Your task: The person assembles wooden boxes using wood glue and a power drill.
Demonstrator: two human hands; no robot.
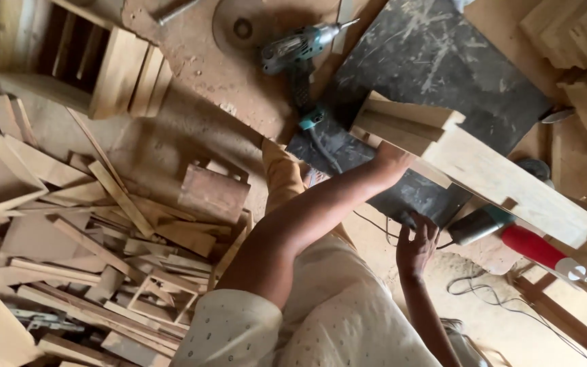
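My left hand (pixel 392 160) grips the wooden board (pixel 504 183) at its near end; my right hand (pixel 416 243) hovers open below it, beside the red tool (pixel 535 245).

Hands (pixel 392 163) on wooden frame (pixel 490 173)

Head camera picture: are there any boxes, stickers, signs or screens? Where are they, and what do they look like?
Packages, signs, screens: none show.
Possible label: a small white patch on the end of the red tool, lower right; too blurred to be sure.
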